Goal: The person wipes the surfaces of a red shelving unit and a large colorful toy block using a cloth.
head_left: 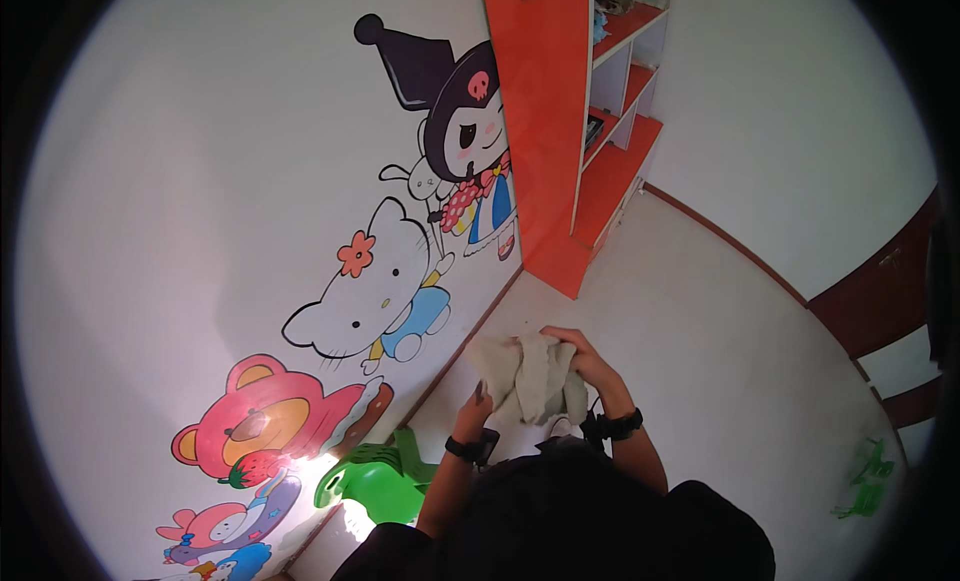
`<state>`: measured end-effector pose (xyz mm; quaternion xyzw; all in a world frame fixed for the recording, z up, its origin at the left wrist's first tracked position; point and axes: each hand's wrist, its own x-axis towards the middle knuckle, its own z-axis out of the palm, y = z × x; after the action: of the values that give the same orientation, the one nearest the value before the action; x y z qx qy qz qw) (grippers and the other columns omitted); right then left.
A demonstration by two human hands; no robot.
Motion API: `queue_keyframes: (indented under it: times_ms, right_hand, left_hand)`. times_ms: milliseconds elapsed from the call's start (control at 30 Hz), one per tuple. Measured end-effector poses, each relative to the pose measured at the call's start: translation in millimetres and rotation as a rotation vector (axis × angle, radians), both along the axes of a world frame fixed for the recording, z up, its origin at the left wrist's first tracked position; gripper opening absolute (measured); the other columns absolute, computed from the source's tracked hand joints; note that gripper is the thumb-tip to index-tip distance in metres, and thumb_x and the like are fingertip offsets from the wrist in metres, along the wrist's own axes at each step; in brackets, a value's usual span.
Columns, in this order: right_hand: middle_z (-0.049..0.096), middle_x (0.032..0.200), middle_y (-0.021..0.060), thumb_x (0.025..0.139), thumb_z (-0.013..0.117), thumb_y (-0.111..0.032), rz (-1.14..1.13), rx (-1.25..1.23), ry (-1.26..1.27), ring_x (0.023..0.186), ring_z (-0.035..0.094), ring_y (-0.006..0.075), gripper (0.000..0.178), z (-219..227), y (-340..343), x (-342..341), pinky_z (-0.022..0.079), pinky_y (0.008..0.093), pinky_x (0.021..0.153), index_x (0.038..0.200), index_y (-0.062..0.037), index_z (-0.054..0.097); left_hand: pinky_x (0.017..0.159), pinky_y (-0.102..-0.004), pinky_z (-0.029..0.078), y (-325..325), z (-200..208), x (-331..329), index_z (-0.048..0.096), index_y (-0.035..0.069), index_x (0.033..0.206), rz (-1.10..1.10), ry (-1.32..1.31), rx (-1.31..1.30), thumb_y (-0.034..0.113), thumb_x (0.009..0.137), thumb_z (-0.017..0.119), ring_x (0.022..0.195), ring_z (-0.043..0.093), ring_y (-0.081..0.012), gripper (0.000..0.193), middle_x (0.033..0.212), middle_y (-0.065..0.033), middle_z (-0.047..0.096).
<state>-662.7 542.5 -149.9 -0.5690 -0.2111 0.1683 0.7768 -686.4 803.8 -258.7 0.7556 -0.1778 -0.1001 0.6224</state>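
Note:
A crumpled beige cloth (528, 379) hangs between my two hands in front of my body, its folds running downward. My left hand (477, 409) grips its left side, with most of the fingers hidden behind the fabric. At the upper right edge, my right hand (585, 357) is closed on the cloth with its fingers bent over the top. Dark bands circle both of my wrists. Whether the cloth is a garment or a plain rag cannot be made out.
A green plastic chair (385, 486) stands by the wall at lower left. Ahead rises a red-and-white shelf unit (545, 131) with a few items on it. Cartoon figures cover the left wall (250, 131). Another green object (866, 481) lies at far right on the pale floor (720, 381).

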Motion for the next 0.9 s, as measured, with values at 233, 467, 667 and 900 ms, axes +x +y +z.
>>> queue_keyframes:
  times_ms: [233, 467, 667, 900]
  right_hand:
    - [0.058, 0.124, 0.0077, 0.074, 0.057, 0.004, -0.369, 0.019, 0.276, 0.118, 0.053, 0.0175, 0.061, 3.0, -47.1, -0.1, 0.041, 0.0298, 0.101, 0.134, -0.0034, 0.049]
    - [0.057, 0.121, 0.0076, 0.081, 0.06, 0.004, -0.516, -0.271, 0.131, 0.116, 0.054, 0.0179, 0.056, 7.9, -83.5, 57.0, 0.042, 0.031, 0.101, 0.135, -0.0026, 0.046]
    - [0.057, 0.126, 0.0113, 0.078, 0.066, 0.003, -0.296, -0.487, 0.035, 0.119, 0.053, 0.0194, 0.056, 49.4, -105.2, 129.4, 0.042, 0.0321, 0.102, 0.132, 0.0001, 0.051]
    - [0.06, 0.125, 0.0117, 0.073, 0.066, 0.009, -0.603, -0.519, 0.054, 0.115, 0.058, 0.0216, 0.06, 49.0, -134.7, 206.6, 0.044, 0.0301, 0.1, 0.13, -0.0012, 0.055]
  left_hand:
    - [0.102, -0.0357, 0.04, -89.5, 129.0, 65.8, 0.038, 0.003, 0.138, -0.171, -0.075, -0.295, 0.03, 0.099, 0.051, 0.123, 0.048, -0.0223, 0.05, 0.132, -0.0128, 0.049]
    - [0.118, -0.0437, 0.021, -96.8, 116.8, 146.4, 0.017, 0.004, 0.155, -0.374, -0.105, -0.06, 0.052, 0.091, 0.06, 0.148, 0.021, -0.0299, 0.09, 0.156, -0.0179, 0.028]
    - [0.11, -0.0418, 0.036, -150.5, 136.6, 232.1, 0.045, 0.004, 0.138, -0.358, -0.149, -0.123, 0.008, 0.074, 0.077, 0.132, 0.043, -0.0362, 0.071, 0.139, -0.0205, 0.044]
    - [0.085, -0.0369, 0.054, -182.1, 128.4, 332.5, 0.067, -0.001, 0.089, -0.098, -0.61, -0.063, -0.003, 0.071, 0.07, 0.103, 0.065, -0.0316, 0.018, 0.114, -0.015, 0.066]
